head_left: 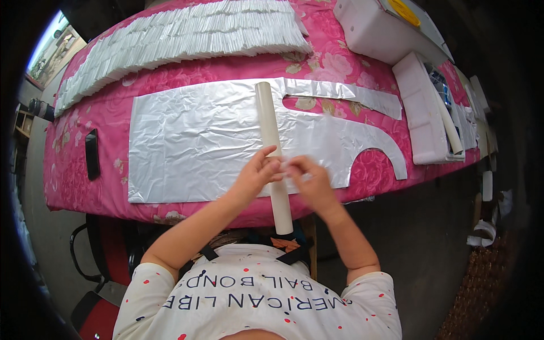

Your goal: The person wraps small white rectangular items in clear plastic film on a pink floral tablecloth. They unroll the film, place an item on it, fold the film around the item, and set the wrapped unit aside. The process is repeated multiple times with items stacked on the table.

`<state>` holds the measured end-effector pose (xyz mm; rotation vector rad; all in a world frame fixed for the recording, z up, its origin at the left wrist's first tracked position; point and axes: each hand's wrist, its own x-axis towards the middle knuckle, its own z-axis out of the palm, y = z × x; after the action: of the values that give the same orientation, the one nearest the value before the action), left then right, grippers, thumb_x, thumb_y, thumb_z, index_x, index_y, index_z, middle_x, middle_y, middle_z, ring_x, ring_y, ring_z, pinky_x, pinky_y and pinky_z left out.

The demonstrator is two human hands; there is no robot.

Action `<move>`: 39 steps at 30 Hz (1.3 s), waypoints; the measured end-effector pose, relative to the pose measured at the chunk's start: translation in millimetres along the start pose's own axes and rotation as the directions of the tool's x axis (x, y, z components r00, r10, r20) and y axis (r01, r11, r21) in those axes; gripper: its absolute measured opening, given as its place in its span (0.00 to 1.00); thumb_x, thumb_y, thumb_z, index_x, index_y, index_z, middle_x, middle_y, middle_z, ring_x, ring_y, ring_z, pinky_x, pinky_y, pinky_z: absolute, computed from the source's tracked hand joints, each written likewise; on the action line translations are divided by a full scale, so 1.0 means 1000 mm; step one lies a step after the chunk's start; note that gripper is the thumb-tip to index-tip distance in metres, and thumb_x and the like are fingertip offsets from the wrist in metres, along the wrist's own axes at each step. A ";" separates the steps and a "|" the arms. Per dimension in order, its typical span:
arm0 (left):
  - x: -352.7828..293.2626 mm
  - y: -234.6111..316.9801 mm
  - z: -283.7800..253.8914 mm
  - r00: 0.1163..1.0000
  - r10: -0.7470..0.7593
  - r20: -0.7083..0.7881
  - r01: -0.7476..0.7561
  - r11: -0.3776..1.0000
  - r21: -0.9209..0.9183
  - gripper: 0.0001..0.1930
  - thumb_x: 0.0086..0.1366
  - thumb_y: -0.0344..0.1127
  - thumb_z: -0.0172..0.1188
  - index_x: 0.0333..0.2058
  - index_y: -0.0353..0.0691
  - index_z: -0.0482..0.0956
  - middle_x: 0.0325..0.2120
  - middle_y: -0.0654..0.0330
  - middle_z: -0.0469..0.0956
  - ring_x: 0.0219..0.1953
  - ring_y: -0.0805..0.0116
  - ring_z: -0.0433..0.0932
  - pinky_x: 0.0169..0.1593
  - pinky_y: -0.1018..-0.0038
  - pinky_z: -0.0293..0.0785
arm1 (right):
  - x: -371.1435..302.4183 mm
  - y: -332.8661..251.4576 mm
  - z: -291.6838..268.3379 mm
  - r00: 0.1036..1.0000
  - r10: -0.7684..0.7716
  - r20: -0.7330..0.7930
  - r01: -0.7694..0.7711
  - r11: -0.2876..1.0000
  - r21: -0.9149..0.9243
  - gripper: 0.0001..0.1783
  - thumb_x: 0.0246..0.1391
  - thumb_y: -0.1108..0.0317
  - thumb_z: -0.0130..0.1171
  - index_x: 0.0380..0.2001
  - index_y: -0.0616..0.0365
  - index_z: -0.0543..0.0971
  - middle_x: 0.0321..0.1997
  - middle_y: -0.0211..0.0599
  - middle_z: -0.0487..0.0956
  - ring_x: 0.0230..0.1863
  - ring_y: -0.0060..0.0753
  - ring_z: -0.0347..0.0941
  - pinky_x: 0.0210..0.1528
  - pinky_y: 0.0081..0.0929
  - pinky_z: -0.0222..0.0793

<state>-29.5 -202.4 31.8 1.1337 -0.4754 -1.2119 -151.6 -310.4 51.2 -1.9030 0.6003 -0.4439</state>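
A silver plastic vest bag (192,141) lies flat and wrinkled, its cut-out handles toward the right. Across it rests a long pale tube (267,113), whose near end sticks out past the table's front edge. Just above the tube my left hand (260,173) is closed, thumb and fingers curled together. My right hand (310,180) meets it fingertip to fingertip in a pinch, partly smeared by motion. Something small and whitish seems to sit between the fingertips, too blurred to name.
Rows of folded white packets (187,37) cover the far side of the pink flowered tablecloth (334,65). A black phone (92,154) lies at the left. White foam boxes (416,113) stand at the right, one holding assorted items. A red chair (113,249) is below left.
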 end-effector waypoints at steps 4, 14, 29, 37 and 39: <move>-0.010 0.036 -0.076 0.964 -0.263 -0.047 0.267 0.941 0.209 0.14 0.58 0.36 0.57 0.41 0.36 0.74 0.29 0.60 0.76 0.29 0.71 0.76 0.35 0.76 0.72 | -0.011 -0.035 0.030 0.923 -0.272 0.273 0.288 0.957 -0.018 0.13 0.48 0.67 0.58 0.37 0.61 0.75 0.36 0.42 0.77 0.33 0.41 0.75 0.37 0.31 0.70; -0.093 0.080 -0.258 0.810 0.421 -0.408 0.283 0.329 0.901 0.15 0.52 0.24 0.56 0.41 0.35 0.74 0.37 0.56 0.76 0.40 0.64 0.75 0.42 0.72 0.71 | -0.040 0.000 -0.002 0.997 0.066 -0.042 -0.075 0.963 -0.259 0.16 0.46 0.64 0.61 0.37 0.61 0.75 0.33 0.41 0.77 0.31 0.37 0.74 0.35 0.29 0.69; 0.033 -0.026 -0.045 0.910 0.297 0.291 -0.297 -0.027 0.955 0.30 0.59 0.37 0.43 0.58 0.25 0.52 0.61 0.44 0.49 0.65 0.52 0.44 0.66 0.62 0.39 | -0.045 0.001 0.010 0.811 0.493 0.316 -0.378 0.853 -0.360 0.26 0.47 0.48 0.58 0.26 0.67 0.77 0.22 0.51 0.77 0.25 0.47 0.76 0.30 0.36 0.71; 0.035 -0.029 -0.042 0.929 0.236 0.286 -0.253 -0.159 0.954 0.32 0.57 0.39 0.41 0.58 0.24 0.51 0.62 0.44 0.47 0.66 0.53 0.43 0.66 0.63 0.37 | 0.137 0.055 0.004 0.852 0.519 0.068 -0.519 0.855 -0.021 0.26 0.53 0.49 0.52 0.20 0.65 0.76 0.20 0.37 0.77 0.24 0.27 0.74 0.28 0.27 0.69; 0.033 -0.028 -0.043 0.929 0.244 0.279 -0.246 -0.155 0.957 0.33 0.57 0.38 0.42 0.58 0.24 0.51 0.62 0.44 0.48 0.66 0.53 0.43 0.66 0.63 0.37 | 0.167 0.056 0.009 0.819 0.571 0.044 -0.507 0.687 0.520 0.19 0.54 0.55 0.52 0.25 0.63 0.77 0.26 0.37 0.78 0.28 0.28 0.75 0.31 0.27 0.71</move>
<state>3.0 -212.2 -18.9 2.1851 -1.7852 -0.2024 -23.3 -421.2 1.7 -1.1134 0.9831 -0.2882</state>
